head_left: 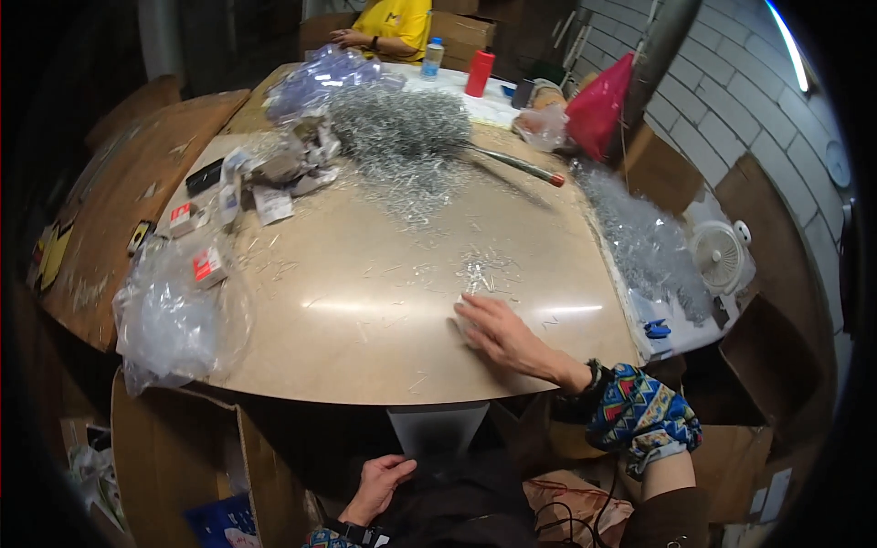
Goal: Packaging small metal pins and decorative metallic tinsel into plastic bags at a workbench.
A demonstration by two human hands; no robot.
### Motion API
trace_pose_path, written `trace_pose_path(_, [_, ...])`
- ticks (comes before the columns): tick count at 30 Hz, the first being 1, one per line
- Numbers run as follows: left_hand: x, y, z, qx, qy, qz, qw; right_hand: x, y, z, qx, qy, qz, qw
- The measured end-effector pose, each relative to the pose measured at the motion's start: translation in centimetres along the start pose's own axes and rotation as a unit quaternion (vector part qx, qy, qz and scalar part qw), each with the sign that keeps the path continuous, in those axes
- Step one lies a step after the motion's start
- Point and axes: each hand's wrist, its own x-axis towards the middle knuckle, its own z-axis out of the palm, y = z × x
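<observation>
My right hand (501,336) reaches over the tabletop (356,342) with its fingers stretched out, palm down. The fingertips are at the near edge of a small scatter of thin silvery metal pieces (484,272). My left hand (379,484) is low, below the table's front edge, over my lap. Its thumb and fingers are drawn together; whether anything small lies between them is hidden. Just beyond it a pale grey container (440,422) stands under the table edge. A big heap of the same metal pieces (402,128) lies farther back, with a red-tipped rod (512,164) sticking out.
Clear plastic bags (174,310) and small red-and-white boxes (209,266) sit at left. A large bag of metal pieces (644,237), a white fan (720,253) and a blue clip (656,329) are at right. Beyond stand a red bottle (479,73) and a person in yellow (393,26).
</observation>
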Motion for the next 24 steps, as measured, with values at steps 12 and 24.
trace_pose_path(12, [-1.6, -0.4, 0.7, -0.069, 0.009, 0.003, 0.998, -1.0, 0.2, -0.7, -0.093, 0.063, 0.016, 0.994])
trace_pose_path(24, [-1.4, -0.4, 0.7, -0.072, -0.012, 0.009, 0.997, 2.4, -0.2, -6.0, 0.174, 0.178, 0.032, 0.968])
